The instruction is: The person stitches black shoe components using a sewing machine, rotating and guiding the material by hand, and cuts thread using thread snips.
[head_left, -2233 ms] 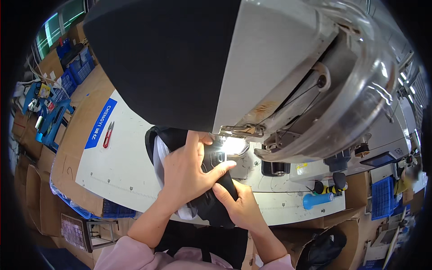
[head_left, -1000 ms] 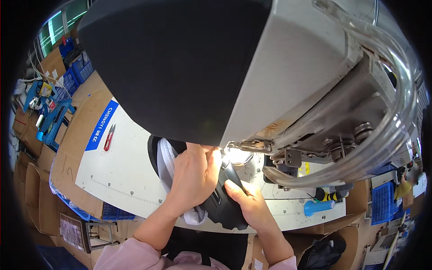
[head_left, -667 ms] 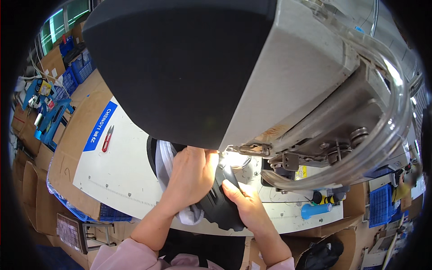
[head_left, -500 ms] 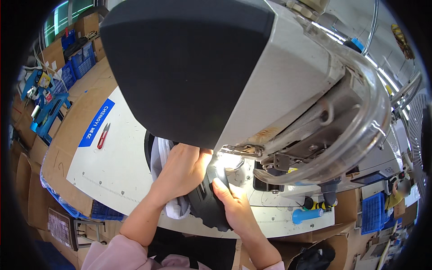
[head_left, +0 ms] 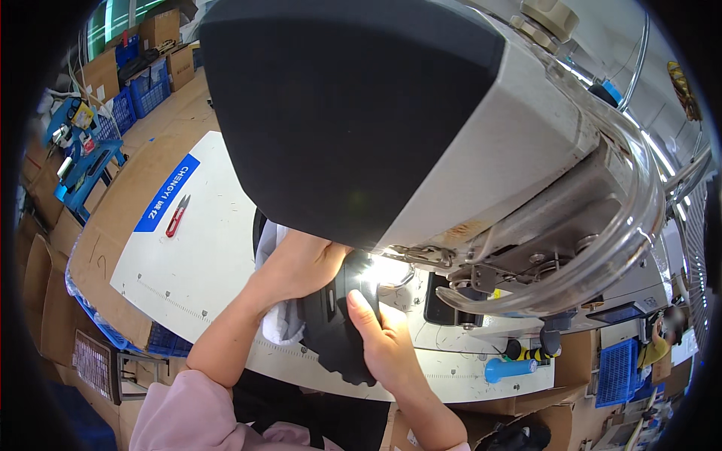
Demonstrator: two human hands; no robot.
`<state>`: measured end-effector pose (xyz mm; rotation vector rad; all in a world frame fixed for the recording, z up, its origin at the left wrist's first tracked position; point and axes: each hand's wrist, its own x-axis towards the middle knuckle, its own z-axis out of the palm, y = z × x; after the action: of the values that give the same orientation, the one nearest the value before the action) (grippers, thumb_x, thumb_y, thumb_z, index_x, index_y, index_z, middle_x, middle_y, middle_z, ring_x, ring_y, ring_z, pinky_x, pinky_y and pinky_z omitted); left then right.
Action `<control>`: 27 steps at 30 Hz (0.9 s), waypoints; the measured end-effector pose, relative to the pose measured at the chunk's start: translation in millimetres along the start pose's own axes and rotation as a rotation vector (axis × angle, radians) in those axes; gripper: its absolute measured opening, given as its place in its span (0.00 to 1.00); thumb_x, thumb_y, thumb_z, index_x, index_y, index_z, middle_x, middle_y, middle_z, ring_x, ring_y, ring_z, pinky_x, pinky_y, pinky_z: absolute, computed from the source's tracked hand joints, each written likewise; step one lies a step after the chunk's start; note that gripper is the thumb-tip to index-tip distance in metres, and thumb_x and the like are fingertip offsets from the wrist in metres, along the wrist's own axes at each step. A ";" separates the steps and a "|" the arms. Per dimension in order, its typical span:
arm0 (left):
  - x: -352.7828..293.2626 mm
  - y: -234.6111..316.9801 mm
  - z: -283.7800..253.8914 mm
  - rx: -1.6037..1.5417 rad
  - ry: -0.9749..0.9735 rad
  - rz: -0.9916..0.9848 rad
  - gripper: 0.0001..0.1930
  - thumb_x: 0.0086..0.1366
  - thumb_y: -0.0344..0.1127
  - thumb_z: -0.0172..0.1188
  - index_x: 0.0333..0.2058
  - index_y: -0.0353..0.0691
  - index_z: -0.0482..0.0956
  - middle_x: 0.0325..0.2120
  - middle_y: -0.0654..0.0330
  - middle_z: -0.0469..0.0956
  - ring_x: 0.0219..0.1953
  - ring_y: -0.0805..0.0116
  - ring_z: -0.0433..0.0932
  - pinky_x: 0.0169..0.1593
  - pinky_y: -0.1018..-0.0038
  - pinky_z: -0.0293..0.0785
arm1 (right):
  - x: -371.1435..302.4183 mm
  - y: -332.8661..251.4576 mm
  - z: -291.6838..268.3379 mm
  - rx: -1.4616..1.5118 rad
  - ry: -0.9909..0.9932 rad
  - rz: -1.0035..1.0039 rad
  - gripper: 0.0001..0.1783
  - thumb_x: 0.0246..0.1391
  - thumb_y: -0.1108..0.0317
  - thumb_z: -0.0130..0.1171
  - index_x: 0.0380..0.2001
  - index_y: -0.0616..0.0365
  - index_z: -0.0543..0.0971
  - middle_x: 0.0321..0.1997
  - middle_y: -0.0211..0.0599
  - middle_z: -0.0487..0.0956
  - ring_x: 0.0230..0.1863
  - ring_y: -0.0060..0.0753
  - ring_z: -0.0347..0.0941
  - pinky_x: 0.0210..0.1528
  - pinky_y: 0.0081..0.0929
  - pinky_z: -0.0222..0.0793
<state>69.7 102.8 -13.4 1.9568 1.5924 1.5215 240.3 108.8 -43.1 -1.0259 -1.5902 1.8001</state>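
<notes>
A black piece of material (head_left: 337,327), with a slot near its middle and a wavy lower edge, lies at the lit needle area of a sewing machine (head_left: 361,120). My left hand (head_left: 304,263) is curled over its far left part, fingertips partly hidden by the machine head. My right hand (head_left: 383,342) grips its right edge, thumb on top and the other fingers underneath. White cloth (head_left: 283,322) with a grey part shows below my left hand, beside the black piece. The machine's dark cover hides what lies behind it.
Red-handled thread snips (head_left: 177,218) lie at the left of the white table (head_left: 173,278). A light-blue cylinder (head_left: 510,369) sits near the table's right front edge. Blue crates (head_left: 150,90) and cardboard boxes stand around. Another person (head_left: 656,344) is far right.
The view has shifted, so the machine head appears farther right. The black piece has turned slightly, showing more of its upper end. Both hands keep hold of it.
</notes>
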 end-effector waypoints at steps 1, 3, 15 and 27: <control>-0.8 -6.0 7.3 0.065 0.094 0.090 0.06 0.54 0.20 0.51 0.32 0.30 0.73 0.25 0.49 0.73 0.31 0.54 0.73 0.36 0.64 0.67 | -0.7 -0.6 -3.3 -0.017 0.006 -0.021 0.13 0.63 0.60 0.51 0.29 0.58 0.74 0.26 0.17 0.68 0.28 0.10 0.58 0.30 0.13 0.55; 0.1 -6.4 14.3 0.092 0.176 0.136 0.08 0.54 0.21 0.52 0.35 0.31 0.74 0.31 0.46 0.74 0.36 0.46 0.72 0.39 0.61 0.66 | 2.5 6.8 -10.7 -0.002 -0.002 -0.050 0.11 0.62 0.63 0.52 0.32 0.59 0.76 0.29 0.19 0.71 0.31 0.11 0.63 0.33 0.13 0.60; -1.3 -12.0 22.2 0.067 0.252 0.049 0.07 0.55 0.21 0.50 0.34 0.30 0.73 0.29 0.46 0.74 0.33 0.45 0.72 0.37 0.61 0.67 | 12.2 23.4 -28.7 0.088 0.083 0.017 0.14 0.59 0.67 0.54 0.45 0.66 0.76 0.42 0.32 0.78 0.42 0.20 0.72 0.46 0.18 0.68; -0.1 -1.7 13.3 0.042 0.178 0.032 0.04 0.56 0.19 0.49 0.29 0.29 0.72 0.23 0.49 0.72 0.25 0.54 0.71 0.31 0.67 0.67 | 9.9 8.8 -23.4 0.183 -0.055 0.102 0.13 0.59 0.65 0.53 0.40 0.65 0.78 0.36 0.31 0.79 0.33 0.16 0.72 0.35 0.15 0.69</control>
<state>79.2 109.0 -20.6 1.9245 1.6808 1.7326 254.6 128.8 -54.2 -0.9951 -1.3960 2.0167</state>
